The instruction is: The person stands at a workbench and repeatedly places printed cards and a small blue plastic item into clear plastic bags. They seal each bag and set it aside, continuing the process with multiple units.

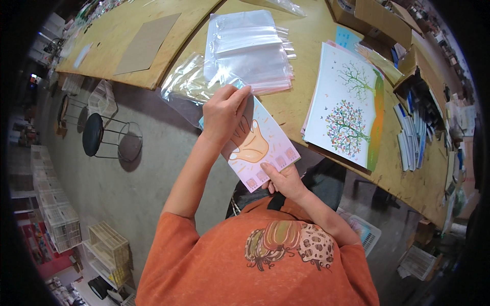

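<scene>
My right hand (285, 181) grips the lower edge of a printed sheet (281, 137), thumb on top. The sheet shows a drawn hand on a pink ground with small pictures along the bottom, and seems to have more sheets behind it. At its upper end, my left hand (225, 111) is closed with thumb and fingers together, covering part of the print. Beyond that hand spreads a shiny clear plastic bag (183, 82), partly past the table edge; whether the fingers also hold it, I cannot tell. A pile of clear plastic bags (249, 49) lies on the table just ahead.
To the right lies a stack of tree-printed sheets (344, 111) near the table edge. Behind it are open cardboard boxes (377, 21) and several thin white-and-blue packs (411, 134). Grey cardboard (149, 44) rests on the left table. A black round stool (93, 134) stands on the floor.
</scene>
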The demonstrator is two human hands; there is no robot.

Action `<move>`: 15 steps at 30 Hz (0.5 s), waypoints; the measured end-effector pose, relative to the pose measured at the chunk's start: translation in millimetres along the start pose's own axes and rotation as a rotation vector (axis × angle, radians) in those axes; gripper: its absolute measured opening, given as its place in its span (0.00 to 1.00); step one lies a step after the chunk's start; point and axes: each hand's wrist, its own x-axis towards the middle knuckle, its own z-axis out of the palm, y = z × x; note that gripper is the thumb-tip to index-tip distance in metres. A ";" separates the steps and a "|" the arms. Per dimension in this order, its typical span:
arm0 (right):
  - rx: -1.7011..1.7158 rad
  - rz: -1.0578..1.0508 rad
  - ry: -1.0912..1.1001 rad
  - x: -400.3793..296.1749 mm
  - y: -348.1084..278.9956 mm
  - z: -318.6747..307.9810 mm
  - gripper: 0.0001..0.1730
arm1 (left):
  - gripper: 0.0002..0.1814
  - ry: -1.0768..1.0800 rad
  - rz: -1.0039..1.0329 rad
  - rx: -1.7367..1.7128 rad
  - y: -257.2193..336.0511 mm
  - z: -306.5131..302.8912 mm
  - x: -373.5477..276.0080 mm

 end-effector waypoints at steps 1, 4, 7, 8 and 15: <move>0.005 0.011 -0.014 2.6 0.2 -1.9 0.10 | 0.12 -0.011 0.026 -0.017 -1.1 3.8 1.9; 0.029 0.023 -0.025 11.6 1.5 -4.9 0.10 | 0.12 -0.065 0.094 -0.054 5.7 3.8 7.3; 0.058 0.012 0.021 14.3 1.9 0.2 0.11 | 0.12 -0.032 0.151 -0.106 8.5 1.2 7.5; 0.058 0.020 0.041 10.4 -0.7 1.9 0.11 | 0.13 -0.064 0.118 -0.071 7.7 -3.1 5.6; 0.077 0.009 0.029 11.8 6.5 7.7 0.12 | 0.17 -0.025 0.088 0.000 -5.1 -25.2 -32.8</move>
